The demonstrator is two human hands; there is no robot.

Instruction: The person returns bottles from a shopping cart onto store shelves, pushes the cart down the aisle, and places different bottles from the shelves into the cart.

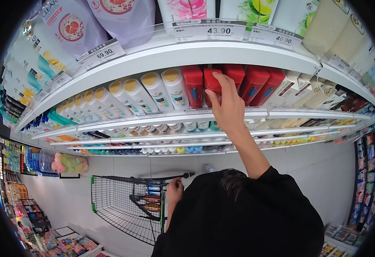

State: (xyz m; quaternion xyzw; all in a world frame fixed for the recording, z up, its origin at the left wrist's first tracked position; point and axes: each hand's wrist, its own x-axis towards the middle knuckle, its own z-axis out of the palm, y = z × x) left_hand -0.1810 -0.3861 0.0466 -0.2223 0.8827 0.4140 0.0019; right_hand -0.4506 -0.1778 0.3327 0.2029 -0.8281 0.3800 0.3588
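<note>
My right hand [228, 100] reaches up to the shelf, with thumb and fingers closed around the top of a red bottle [212, 82]. That bottle tilts forward out of a row of similar red bottles [254, 83]. White bottles with gold caps [152, 90] stand in line just left of them. Down by the shopping cart [119, 205], my left hand [174, 191] is curled at the cart's handle end; the fingers are partly hidden. Inside the cart lie a few brown-orange bottles [151, 207] and a blue package [154, 188].
A white shelf edge [183, 53] with price tags curves above my right hand, with pouches and bottles on top. Lower shelves [174, 139] hold more bottles. A clear bottle [209, 168] is on the floor. Stocked racks [369, 171] stand right, with displays at lower left.
</note>
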